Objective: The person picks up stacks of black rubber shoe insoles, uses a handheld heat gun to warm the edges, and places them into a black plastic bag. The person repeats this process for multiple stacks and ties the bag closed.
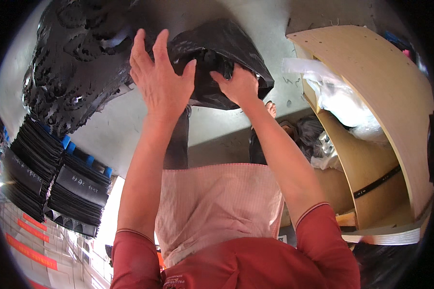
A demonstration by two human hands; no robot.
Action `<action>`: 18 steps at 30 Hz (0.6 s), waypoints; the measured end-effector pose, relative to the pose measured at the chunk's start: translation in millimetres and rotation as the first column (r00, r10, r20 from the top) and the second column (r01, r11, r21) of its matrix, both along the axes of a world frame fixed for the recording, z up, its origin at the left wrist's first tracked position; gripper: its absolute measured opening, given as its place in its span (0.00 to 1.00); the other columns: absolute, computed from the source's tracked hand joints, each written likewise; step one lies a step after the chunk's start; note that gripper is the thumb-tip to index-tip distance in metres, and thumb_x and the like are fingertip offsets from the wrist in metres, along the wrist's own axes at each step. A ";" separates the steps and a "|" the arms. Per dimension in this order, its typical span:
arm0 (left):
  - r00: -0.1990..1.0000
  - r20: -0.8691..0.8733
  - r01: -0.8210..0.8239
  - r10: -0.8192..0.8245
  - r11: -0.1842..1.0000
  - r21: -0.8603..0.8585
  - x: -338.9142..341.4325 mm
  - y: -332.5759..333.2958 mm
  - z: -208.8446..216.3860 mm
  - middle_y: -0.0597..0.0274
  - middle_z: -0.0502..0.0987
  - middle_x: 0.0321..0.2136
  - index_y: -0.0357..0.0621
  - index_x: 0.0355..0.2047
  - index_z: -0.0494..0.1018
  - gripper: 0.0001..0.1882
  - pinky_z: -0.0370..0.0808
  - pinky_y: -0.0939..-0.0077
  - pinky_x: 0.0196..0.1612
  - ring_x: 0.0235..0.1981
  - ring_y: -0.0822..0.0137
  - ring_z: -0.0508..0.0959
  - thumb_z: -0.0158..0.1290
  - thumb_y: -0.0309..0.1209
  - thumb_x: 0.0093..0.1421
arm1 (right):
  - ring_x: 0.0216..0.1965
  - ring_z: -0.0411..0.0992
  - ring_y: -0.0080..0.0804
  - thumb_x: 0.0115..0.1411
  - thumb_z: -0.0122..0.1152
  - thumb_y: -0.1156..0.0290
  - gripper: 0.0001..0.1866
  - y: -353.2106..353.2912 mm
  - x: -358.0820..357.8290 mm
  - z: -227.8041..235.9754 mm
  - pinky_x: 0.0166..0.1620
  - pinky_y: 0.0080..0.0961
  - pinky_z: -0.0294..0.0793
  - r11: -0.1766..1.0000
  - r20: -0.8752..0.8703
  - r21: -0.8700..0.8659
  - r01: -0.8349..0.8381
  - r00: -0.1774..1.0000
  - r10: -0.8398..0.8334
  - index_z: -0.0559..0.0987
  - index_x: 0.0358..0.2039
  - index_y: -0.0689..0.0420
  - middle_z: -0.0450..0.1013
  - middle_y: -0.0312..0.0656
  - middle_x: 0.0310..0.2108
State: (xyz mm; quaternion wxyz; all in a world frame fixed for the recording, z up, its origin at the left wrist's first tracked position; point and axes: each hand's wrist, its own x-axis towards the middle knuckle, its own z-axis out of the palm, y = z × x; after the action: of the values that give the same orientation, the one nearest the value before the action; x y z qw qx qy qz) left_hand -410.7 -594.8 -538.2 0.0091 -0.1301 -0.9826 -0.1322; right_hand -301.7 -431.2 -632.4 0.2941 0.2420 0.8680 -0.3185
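Both my arms reach forward from the lower edge to a black plastic bag [226, 48] lying on the grey floor [130, 120]. My left hand [160, 77] rests on the bag's left side with its fingers spread. My right hand [238, 84] is closed on the bag's crumpled plastic near its middle. The bag is shiny and bulging; its far side is hidden behind my hands.
A big heap of black cut pieces [77, 62] lies at the upper left. Stacks of flat black sheets [58, 188] stand at the left. A wooden shelf unit [386, 125] at the right holds clear plastic wrap [342, 101]. My pink apron [217, 207] hangs below.
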 end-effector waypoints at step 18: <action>0.598 0.795 -0.462 -0.100 0.768 0.444 62.5 15.2 53.4 0.62 0.77 0.31 0.31 0.31 0.73 0.16 0.73 0.71 0.35 0.34 0.68 0.75 0.55 0.34 0.70 | 0.36 0.71 0.35 0.66 0.54 0.58 0.14 17.7 82.8 171.2 0.44 0.36 0.72 0.455 0.367 -0.655 0.603 0.780 -0.506 0.79 0.36 0.56 0.74 0.39 0.30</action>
State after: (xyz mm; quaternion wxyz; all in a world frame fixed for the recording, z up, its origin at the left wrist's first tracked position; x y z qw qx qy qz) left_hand -348.2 -579.6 -484.9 -0.3634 0.0586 -0.7945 -0.4830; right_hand -218.9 -413.5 -461.2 0.2969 0.3878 0.5122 -0.7065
